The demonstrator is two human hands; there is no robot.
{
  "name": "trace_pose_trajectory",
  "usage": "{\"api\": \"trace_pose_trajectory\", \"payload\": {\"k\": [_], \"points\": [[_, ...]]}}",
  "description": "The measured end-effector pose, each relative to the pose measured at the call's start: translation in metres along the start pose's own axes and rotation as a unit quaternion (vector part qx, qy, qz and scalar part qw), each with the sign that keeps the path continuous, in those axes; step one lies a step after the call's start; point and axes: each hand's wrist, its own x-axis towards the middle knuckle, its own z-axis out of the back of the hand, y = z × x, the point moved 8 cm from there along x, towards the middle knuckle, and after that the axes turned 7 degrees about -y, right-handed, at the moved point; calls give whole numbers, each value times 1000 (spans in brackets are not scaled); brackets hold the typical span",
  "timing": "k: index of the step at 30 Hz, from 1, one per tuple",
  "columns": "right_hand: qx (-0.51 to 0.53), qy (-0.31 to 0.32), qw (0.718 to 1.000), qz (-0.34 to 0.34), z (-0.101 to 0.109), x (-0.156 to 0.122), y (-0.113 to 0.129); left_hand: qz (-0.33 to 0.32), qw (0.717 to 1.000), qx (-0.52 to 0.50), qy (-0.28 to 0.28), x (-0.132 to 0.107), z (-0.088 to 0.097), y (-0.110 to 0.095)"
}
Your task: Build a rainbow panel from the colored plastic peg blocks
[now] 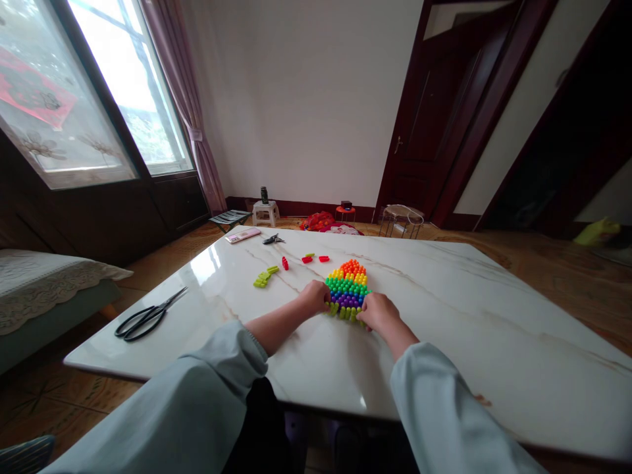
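Note:
A rainbow-coloured beaded piece lies on the marble-patterned table in front of me, banded orange, yellow, green, blue and purple, with olive-green beads along its near edge. My left hand pinches it at the lower left side, fingers closed. At its lower right corner my right hand has its fingers closed on the near edge. The fingertips are partly hidden. To the left are a cluster of olive-green beads and several small red bead pieces, one red piece standing nearest the cluster.
Black-handled scissors lie at the table's left side. Pliers and a pink phone rest near the far left edge. Beyond the table stand a white stool, a red stool and a wire-legged stool.

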Motion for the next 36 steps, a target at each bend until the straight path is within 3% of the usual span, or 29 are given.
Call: {"api": "trace_pose_trajectory", "payload": {"k": [18, 22, 25, 28, 32, 36], "points": [[-8, -2, 1000, -1, -11, 5, 2, 17, 1000, 14, -5, 2, -3, 0], [-13, 6, 1000, -2, -10, 6, 1, 20, 1000, 14, -7, 0, 4, -1], [-28, 9, 1000, -11, -5, 5, -1, 39, 999, 24, -30, -1, 19, 2], [-34, -4, 999, -17, 6, 3, -2, 84, 990, 57, -94, -2, 44, 20], [-24, -45, 999, 4, 21, -5, 4, 141, 965, 112, -192, -8, 73, 66], [1, -64, 998, 29, 26, -16, 14, 239, 949, 128, -163, -12, 69, 135]]}}
